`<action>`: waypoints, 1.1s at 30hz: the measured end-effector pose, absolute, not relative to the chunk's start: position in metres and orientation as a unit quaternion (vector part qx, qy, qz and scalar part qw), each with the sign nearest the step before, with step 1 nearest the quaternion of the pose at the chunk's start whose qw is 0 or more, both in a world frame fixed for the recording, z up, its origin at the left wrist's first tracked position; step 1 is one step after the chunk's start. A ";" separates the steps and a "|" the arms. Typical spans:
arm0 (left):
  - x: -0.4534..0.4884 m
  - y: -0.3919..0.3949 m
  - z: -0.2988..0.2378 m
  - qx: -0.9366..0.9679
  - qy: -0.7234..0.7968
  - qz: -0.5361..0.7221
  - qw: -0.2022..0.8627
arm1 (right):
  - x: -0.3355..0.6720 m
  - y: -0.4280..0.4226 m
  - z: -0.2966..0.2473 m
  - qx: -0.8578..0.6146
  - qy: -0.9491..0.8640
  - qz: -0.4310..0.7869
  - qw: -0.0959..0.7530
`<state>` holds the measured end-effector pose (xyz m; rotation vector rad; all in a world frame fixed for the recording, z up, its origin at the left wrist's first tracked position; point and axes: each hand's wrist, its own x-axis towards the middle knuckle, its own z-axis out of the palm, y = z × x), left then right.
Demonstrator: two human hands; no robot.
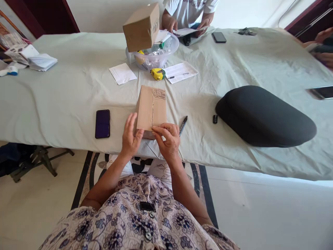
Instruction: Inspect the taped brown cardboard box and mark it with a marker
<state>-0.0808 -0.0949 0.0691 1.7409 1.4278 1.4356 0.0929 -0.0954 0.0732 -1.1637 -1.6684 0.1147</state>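
A small brown cardboard box (146, 109) sits before me on the cloth-covered table, its top seam running away from me and dark scribbles near the far right corner. My left hand (131, 137) is at the box's near left corner, fingers apart and thumb close to the front edge. Thumb and forefinger of my right hand (168, 139) pinch together at the near end of the seam; whatever lies between them is hidden. Just right of that hand lies a black marker pen (183, 125). A dark phone (102, 124) rests to the left.
Behind the box stand a yellow tape measure (158, 74), papers (123, 73) and a clear plastic basin (173, 44) topped by a larger carton (140, 29). A black cushion-like object (265, 116) lies right, beside a small black cap (215, 119). Across the table, a person (191, 14) holds paper.
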 end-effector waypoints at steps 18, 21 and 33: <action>-0.097 -0.088 0.058 0.623 0.521 0.529 0.246 | 0.108 -0.095 -0.010 -0.543 -0.627 0.321 0.457; -0.107 -0.087 0.059 0.602 0.511 0.556 0.261 | 0.107 -0.101 -0.011 -0.535 -0.633 0.326 0.454; -0.127 -0.077 0.047 0.509 0.506 0.600 0.353 | 0.092 -0.111 0.006 -0.483 -0.670 0.280 0.489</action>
